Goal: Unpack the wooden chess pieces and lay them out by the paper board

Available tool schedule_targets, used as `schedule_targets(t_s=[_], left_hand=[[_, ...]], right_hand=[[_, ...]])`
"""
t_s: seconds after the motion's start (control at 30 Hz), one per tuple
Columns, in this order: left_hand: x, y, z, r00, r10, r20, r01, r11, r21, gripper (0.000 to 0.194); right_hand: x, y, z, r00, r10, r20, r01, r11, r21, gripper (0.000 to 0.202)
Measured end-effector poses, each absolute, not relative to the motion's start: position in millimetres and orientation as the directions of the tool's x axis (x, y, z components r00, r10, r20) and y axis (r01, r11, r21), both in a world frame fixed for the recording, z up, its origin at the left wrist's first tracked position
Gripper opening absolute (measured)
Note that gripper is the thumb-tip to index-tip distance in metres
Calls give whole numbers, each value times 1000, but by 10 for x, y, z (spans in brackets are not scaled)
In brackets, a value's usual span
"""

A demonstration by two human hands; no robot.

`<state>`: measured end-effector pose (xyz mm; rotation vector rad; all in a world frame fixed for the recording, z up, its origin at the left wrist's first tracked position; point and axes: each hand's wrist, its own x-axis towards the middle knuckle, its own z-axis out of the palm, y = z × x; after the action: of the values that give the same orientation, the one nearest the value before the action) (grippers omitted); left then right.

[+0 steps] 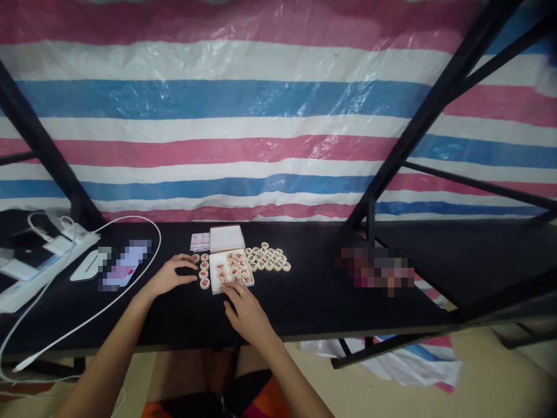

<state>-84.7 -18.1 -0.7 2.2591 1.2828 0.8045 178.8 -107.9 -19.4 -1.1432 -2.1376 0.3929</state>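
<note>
My left hand [173, 274] rests on the table left of a short group of xiangqi pieces [204, 274], round and pale with red characters. Its fingers and thumb are apart, and its fingertips come close to the nearest pieces; whether they touch, I cannot tell. An opened white box [214, 277] stands right of that group, with several red-marked pieces [235, 271] inside. Over the box's front edge reaches my right hand [249, 310], wearing a ring. Its fingers stretch toward a piece at the front left of the box, with the thumb apart from them.
Dark-marked pieces [270, 258] lie in rows right of the box. Behind it are the box lid [227, 238] and a printed paper [199, 241]. A white cable [159, 238], power strip [65, 273] and blurred phone-like object [126, 266] lie left. Black metal posts [404, 136] flank the table [313, 290].
</note>
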Motion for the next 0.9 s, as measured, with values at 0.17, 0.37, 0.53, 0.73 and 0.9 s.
schedule_targets(t_s=[0.17,0.37,0.53,0.73,0.9], left_hand=[[-835,-158,-4,371,869,327,649,-495,578,39],[-803,-110,7,229,892,389,694,-430,578,44],[-784,-64,-142,155,910,384,706,-374,602,57],[-807,-81,-188,192,908,372,687,-394,610,43],[-806,-110,-171,170,901,398,683,-399,612,36]], right_hand=[[1775,-1052,-219,-367,824,431,604,564,-563,37],[1772,-1048,-201,-283,857,431,550,513,-659,36],[1786,-1060,-185,-252,878,407,506,478,-718,35],[1792,-1063,-194,-234,882,409,471,471,-746,33],[1800,-1060,-231,-214,870,443,453,490,-744,32]])
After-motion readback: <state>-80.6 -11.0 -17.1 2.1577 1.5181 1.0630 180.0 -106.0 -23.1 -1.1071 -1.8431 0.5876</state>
